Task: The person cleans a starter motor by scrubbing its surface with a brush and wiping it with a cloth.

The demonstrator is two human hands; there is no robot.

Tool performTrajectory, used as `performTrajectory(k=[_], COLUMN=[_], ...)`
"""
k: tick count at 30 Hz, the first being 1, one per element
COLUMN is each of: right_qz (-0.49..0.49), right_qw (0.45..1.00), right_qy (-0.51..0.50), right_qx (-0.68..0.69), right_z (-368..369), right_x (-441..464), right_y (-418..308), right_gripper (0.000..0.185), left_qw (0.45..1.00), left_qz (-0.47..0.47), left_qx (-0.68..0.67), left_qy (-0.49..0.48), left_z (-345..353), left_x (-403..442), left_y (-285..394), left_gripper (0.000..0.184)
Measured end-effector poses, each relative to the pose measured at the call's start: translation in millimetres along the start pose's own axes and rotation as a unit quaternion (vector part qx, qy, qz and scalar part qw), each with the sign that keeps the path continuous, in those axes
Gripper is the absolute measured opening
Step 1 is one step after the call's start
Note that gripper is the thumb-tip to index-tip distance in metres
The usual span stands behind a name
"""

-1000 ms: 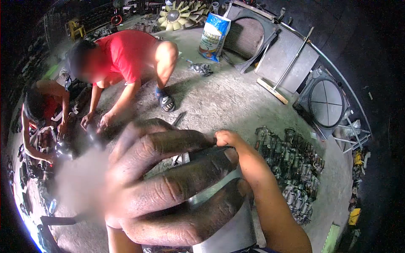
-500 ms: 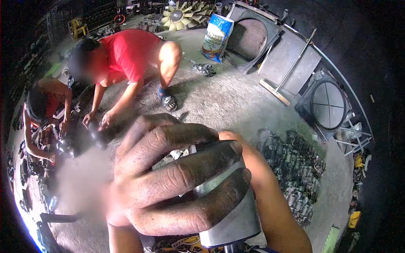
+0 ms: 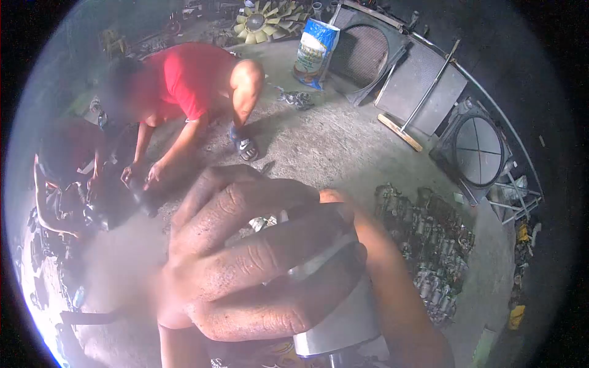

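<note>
Above the concrete floor (image 3: 300, 147), the left hand (image 3: 264, 264) holds a metal cylinder (image 3: 340, 322), fingers half-curled across it, its lower end showing beneath. Metal parts (image 3: 423, 251) crowd toward the floor's right edge. The right hand (image 3: 331, 197) is mostly hidden; its grip cannot be told.

Bare left hand (image 3: 245, 264), bare forearms (image 3: 399, 288), perhaps printed clothing (image 3: 285, 354)

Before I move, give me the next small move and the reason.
I'd probably lower the metal cylinder slightly: the left hand is wrapped over it, close to the camera, hiding much of it and most of the right hand.
</note>
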State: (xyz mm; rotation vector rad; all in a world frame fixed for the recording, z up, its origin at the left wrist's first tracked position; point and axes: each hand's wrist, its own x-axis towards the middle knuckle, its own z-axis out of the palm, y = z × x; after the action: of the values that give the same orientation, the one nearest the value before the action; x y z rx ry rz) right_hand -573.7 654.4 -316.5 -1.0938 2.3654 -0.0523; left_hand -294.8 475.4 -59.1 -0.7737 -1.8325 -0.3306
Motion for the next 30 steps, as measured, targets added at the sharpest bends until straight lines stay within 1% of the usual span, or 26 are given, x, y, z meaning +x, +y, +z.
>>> performTrajectory(k=[1,3,6,9,12,14,16,19,20,23,25,26,27,28,29,30], right_qz=[0.016,0.026,0.027,0.03,0.056,0.029,-0.005,-0.089,-0.13,-0.234,-0.1,-0.341,-0.561,-0.307,0.002,0.04], right_qw=[0.999,0.995,0.991,0.987,0.985,0.995,0.997,0.993,0.989,0.963,0.969,0.902,0.769,0.935,0.984,0.979], right_qy=[-0.024,-0.046,-0.059,-0.072,-0.087,0.009,0.052,0.045,0.048,0.029,-0.018,0.091,0.195,0.029,-0.062,-0.092], right_qx=[-0.042,-0.085,-0.116,-0.141,-0.138,-0.09,-0.064,-0.058,-0.056,-0.13,-0.224,-0.247,-0.235,-0.175,-0.167,-0.175], right_z=[2,4,3,5,7,1,-6,0,24,9,69,70,79,55,37,6], right_x=[11,27,42,59,72,46,29,42,73,58,141,145,158,135,119,86], right_y=[1,1,0,3,7,-1,-4,22,55,38,76,92,131,90,61,22], right_gripper=[0.042,0.042,0.042,0.042,0.043,0.043,0.043,0.04,0.036,0.027,0.013,0.011,0.01,0.018,0.027,0.039], left_qw=[1.0,1.0,0.999,0.999,0.999,0.999,0.999,0.999,0.999,0.999,0.999,0.998,0.997,0.996,0.993,0.989], left_qz=[0.009,0.004,-0.032,-0.02,-0.016,-0.017,-0.016,-0.018,-0.018,-0.025,-0.042,-0.053,-0.069,-0.088,-0.108,-0.14], left_qx=[0.004,-0.004,-0.01,0.0,-0.005,-0.009,-0.013,-0.016,-0.016,-0.014,-0.016,-0.018,-0.022,-0.026,-0.031,-0.034], left_qy=[-0.001,-0.002,0.013,0.04,0.038,0.033,0.03,0.028,0.026,0.019,0.01,0.003,-0.006,-0.014,-0.021,-0.031], left_z=[0,0,0,3,3,5,7,9,8,7,3,2,0,-2,-5,-6], left_x=[2,1,-1,-2,-3,-3,-2,-2,-3,-8,-15,-21,-27,-34,-44,-55], left_y=[0,0,6,4,2,2,2,2,3,2,4,5,9,13,19,24], left_gripper=[0.025,0.025,0.025,0.027,0.025,0.025,0.024,0.022,0.022,0.02,0.02,0.019,0.019,0.018,0.018,0.017])
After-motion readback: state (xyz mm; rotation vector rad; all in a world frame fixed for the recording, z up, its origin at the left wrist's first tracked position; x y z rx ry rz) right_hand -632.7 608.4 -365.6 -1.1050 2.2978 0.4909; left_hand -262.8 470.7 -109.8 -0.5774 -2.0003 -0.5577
